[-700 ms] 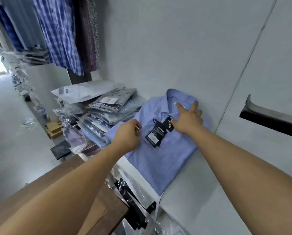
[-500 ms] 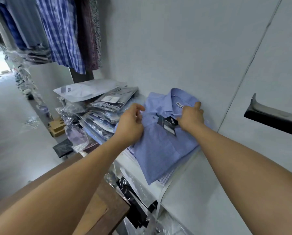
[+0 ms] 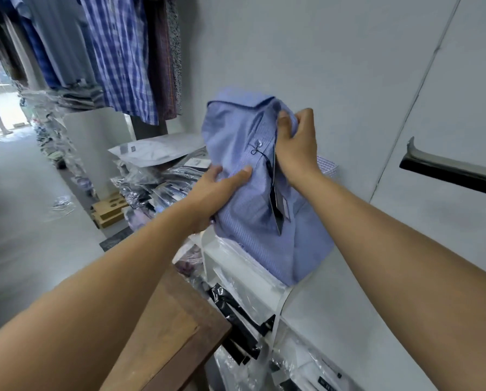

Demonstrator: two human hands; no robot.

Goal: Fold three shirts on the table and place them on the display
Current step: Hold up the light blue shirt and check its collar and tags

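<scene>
The folded blue shirt stands tilted, collar end above both grips and hem end below them on the white display shelf. Its long axis runs steeply from collar to hem. The right hand is nearer the collar, fingers curled into the front placket. The left hand pinches the opposite side edge, lower down. A hang tag dangles beneath the right grip. Laying the shirt flat likely means lowering the collar end toward the wall.

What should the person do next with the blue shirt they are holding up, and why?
Probably lay the blue shirt flat on the white shelf, over the checked shirt. The left hand and right hand both grip it, tipped up with only its lower edge at the shelf, so it is not yet displayed.
</scene>
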